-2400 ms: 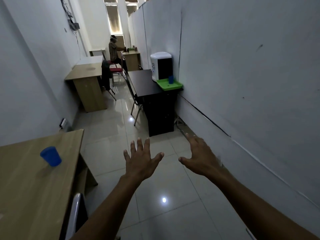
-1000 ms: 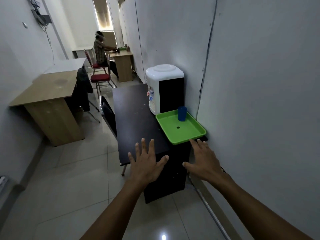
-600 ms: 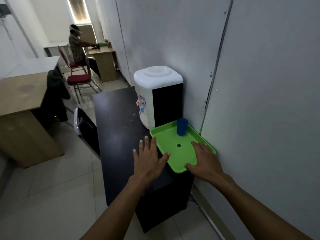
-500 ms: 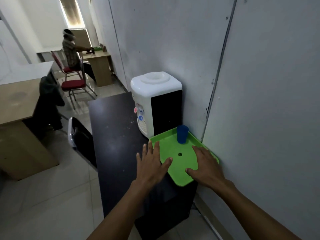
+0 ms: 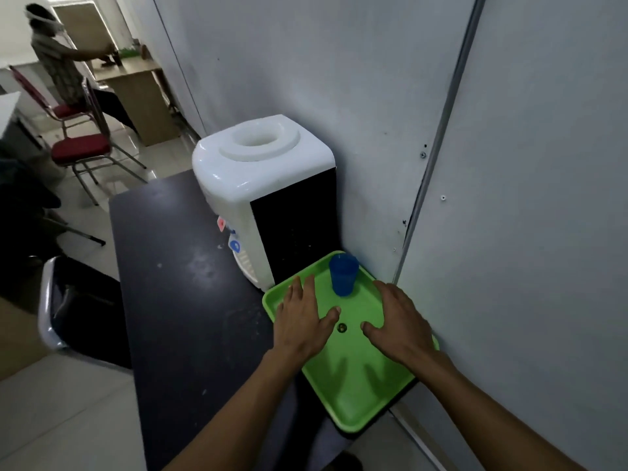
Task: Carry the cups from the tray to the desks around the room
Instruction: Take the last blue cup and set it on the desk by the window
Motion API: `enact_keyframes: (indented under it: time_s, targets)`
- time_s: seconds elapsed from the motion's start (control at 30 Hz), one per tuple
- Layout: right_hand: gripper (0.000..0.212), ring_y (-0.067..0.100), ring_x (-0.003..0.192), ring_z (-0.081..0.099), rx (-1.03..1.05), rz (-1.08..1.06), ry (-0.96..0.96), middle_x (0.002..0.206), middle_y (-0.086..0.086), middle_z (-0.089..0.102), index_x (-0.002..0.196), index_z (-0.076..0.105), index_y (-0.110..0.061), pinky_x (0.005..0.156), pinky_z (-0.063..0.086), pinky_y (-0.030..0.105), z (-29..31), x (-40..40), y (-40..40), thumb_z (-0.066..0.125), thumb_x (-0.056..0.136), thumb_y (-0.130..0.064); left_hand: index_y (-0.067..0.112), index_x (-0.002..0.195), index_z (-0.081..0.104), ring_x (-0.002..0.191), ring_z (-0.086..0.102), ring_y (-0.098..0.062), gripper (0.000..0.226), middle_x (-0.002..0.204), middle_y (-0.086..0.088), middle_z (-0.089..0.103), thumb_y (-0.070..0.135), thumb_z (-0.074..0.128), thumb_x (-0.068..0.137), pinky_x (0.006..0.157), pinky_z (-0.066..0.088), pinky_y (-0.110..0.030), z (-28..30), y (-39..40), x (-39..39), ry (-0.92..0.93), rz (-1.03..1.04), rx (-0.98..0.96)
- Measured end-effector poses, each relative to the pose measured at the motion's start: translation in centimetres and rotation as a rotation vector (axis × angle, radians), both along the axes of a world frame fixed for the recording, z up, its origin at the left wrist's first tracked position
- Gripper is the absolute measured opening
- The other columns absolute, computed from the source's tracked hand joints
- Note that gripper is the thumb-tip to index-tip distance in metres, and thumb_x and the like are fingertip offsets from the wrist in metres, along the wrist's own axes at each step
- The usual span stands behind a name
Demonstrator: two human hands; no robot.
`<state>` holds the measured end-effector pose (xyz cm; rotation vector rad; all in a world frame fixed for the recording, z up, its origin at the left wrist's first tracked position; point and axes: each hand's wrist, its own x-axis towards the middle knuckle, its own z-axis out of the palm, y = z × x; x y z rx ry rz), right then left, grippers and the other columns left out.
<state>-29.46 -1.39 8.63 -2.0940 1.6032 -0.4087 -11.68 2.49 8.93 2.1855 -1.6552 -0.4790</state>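
One blue cup [image 5: 343,279] stands upright at the far end of a green tray [image 5: 353,396], which rests on the near right corner of a black desk [image 5: 176,300] against the wall. My left hand [image 5: 302,321] hovers over the tray's left part, fingers spread, empty. My right hand [image 5: 399,322] hovers over the tray's right part, also spread and empty. Both hands are a short way in front of the cup and do not touch it.
A white water dispenser [image 5: 261,185] stands right behind the tray. A dark chair [image 5: 78,307] is tucked at the desk's left side. Red chairs [image 5: 80,147], a wooden desk [image 5: 136,93] and a seated person [image 5: 57,62] are farther back. The grey partition wall [image 5: 509,198] runs along the right.
I have walked up to the black desk; the tray and cup now sit directly below me. Both hands have moved forward from the tray's near edge to above it, closer to the cup.
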Motion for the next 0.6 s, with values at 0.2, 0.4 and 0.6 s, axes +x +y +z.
enact_keyframes:
  time_s: [0.2,0.4,0.6]
  targets:
    - [0.076,0.025,0.133,0.041,0.066,-0.002,-0.017,0.147,0.005,0.042,0.146,0.032,-0.019,0.092,0.048,0.038,-3.6,0.2,-4.4,0.068,0.080,-0.033,0.016,0.151,0.013,0.147,0.015,-0.031,0.084,0.160,-0.017,0.014,0.057,0.051,0.088,0.116,0.023,-0.051,-3.9,-6.4,-0.3,-0.015,0.001,0.117]
    - [0.069,0.023,0.127,0.048,0.088,-0.039,-0.066,0.140,0.004,0.051,0.142,0.041,-0.019,0.092,0.048,0.036,-6.9,0.1,-6.6,0.070,0.080,-0.023,0.015,0.151,0.013,0.146,0.018,-0.029,0.088,0.160,-0.015,0.017,0.054,0.057,0.085,0.117,0.024,-0.047,-7.5,-11.1,0.2,0.035,0.011,0.177]
    - [0.062,0.025,0.125,0.050,0.101,-0.030,-0.089,0.135,0.007,0.056,0.138,0.048,-0.016,0.092,0.048,0.037,-8.5,0.3,-8.7,0.071,0.080,-0.018,0.014,0.149,0.018,0.142,0.029,-0.031,0.096,0.156,-0.016,0.026,0.057,0.065,0.077,0.110,0.035,-0.049,-9.2,-14.8,0.6,0.035,0.032,0.194]
